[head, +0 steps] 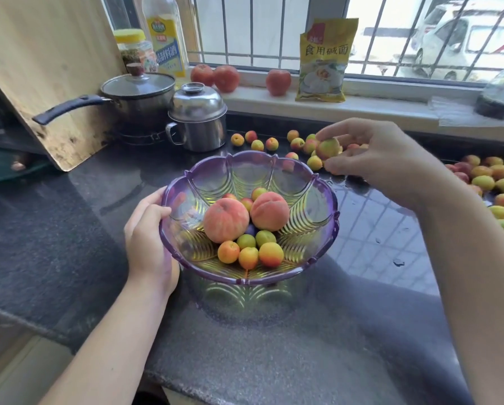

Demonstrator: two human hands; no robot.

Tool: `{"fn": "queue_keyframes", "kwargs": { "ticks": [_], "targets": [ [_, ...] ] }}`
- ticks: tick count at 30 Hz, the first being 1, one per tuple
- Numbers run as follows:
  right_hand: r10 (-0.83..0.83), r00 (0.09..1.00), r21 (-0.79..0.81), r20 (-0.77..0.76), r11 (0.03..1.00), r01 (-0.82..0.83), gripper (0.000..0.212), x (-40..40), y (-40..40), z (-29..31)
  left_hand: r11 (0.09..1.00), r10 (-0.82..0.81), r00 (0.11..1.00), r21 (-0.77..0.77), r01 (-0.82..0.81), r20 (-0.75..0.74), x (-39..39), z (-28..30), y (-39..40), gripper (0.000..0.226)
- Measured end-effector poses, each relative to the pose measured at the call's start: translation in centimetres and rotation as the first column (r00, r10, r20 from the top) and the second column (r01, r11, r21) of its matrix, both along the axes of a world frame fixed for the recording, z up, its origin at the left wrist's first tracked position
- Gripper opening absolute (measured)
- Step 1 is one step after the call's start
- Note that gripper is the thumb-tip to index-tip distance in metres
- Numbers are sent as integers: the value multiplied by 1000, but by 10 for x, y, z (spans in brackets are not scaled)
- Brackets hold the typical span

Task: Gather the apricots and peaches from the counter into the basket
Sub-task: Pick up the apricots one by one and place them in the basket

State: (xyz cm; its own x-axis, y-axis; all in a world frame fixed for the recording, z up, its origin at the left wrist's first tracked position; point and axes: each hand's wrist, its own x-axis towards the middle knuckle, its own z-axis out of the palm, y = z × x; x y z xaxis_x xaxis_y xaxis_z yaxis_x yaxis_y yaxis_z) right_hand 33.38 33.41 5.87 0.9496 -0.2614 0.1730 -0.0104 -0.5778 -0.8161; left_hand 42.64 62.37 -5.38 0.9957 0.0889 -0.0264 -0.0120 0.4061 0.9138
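Our right hand (370, 159) pinches one apricot (328, 148) above the counter (99, 206); our left hand (148, 232) grips the basket (318, 241) rim.

We see the right thumb and fingers curled round the green-and-red apricot, held beyond the basket's far right rim; the left fingers are curled over the near left rim; inside the purple basket lie two peaches (226, 220) and several small apricots; loose apricots (256, 143) lie on the counter behind the basket, with a larger heap (490, 182) at the right edge.

Bright daylight enters from the window (362, 33) at 12 o'clock; the tabletop (376, 229) shows glare, and the edges bend and blur.
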Motion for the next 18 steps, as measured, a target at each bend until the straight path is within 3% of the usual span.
{"fn": "queue_keyframes", "kwargs": {
  "ticks": [4,8,10,13,18],
  "targets": [
    [218,929,-240,-299,925,-294,19,-7,36,11,1000,-8,1000,-4,8,-5,0,0,0,39],
    [154,847,-464,-509,779,-421,23,-4,59,-2,1000,-10,1000,-18,10,-12,-1,0,0,39],
    [63,861,-546,-504,749,-375,29,-1,65,-12,1000,-10,1000,-29,10,-20,-1,1,0,41],
    [-13,894,-664,-448,674,-324,21,4,75,-22,998,-10,1000,-57,8,-30,-1,3,-1,43],
    [-63,902,-721,-427,626,-297,13,12,83,-35,999,-7,999,-47,5,-40,-2,4,-2,43]
  ]
}}
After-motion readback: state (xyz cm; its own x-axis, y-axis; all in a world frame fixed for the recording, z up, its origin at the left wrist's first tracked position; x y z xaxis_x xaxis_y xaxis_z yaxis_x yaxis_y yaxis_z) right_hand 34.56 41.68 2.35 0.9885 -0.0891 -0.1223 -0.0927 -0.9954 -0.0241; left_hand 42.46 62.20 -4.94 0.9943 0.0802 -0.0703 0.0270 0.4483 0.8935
